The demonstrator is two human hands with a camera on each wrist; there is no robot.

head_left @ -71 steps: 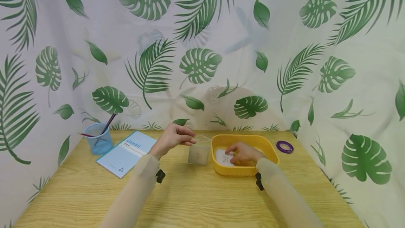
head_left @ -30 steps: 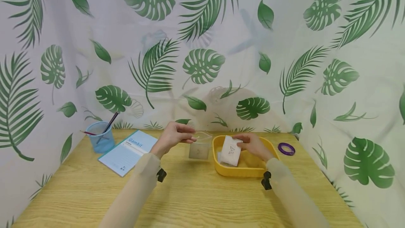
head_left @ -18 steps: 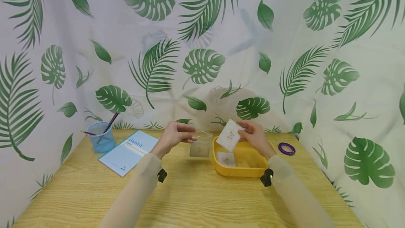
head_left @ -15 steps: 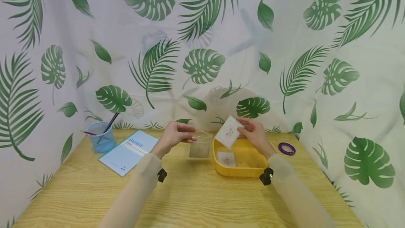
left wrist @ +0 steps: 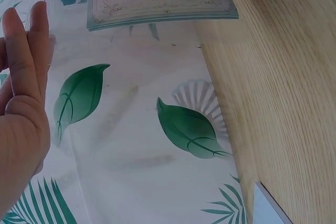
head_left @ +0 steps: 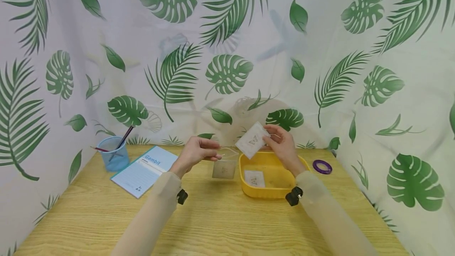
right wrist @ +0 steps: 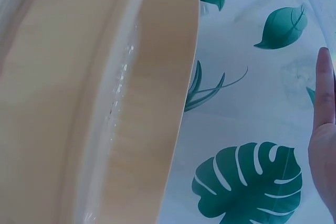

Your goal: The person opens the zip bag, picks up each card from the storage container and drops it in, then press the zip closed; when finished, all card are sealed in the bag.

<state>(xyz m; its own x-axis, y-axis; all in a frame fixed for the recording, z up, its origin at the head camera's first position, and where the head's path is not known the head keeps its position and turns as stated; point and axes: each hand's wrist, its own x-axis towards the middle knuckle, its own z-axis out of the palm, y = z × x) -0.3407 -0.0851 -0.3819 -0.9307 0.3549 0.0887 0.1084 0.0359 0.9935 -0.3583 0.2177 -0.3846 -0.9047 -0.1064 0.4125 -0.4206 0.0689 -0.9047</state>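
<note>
My left hand (head_left: pixel 195 152) pinches the upper edge of a clear plastic bag (head_left: pixel 230 153) between thumb and fingers. Inside its lower part is a small stack of cards (head_left: pixel 224 170); the left wrist view shows the butterfly print on the cards (left wrist: pixel 160 3) and their layered edges. To the right, my right hand (head_left: pixel 282 147) pinches a white butterfly card (head_left: pixel 252 140) by its right corner, tilted, just right of the bag's opening and above the yellow tray (head_left: pixel 271 193). One similar card (head_left: pixel 254 178) lies at the tray's left end. Only part of each hand shows in the wrist views.
Left of the bag lies a blue-and-white notebook (head_left: pixel 142 173), beside a blue mesh pen cup (head_left: pixel 113 157) with pencils. A purple ring-shaped roll (head_left: pixel 322 166) rests right of the tray. Leaf-printed cloth (head_left: pixel 227 90) stands behind the wooden table (head_left: pixel 213 220).
My right hand has picked a card out of the tray, lifted it and brought it left toward the bag. My left hand has stayed nearly still on the bag.
</note>
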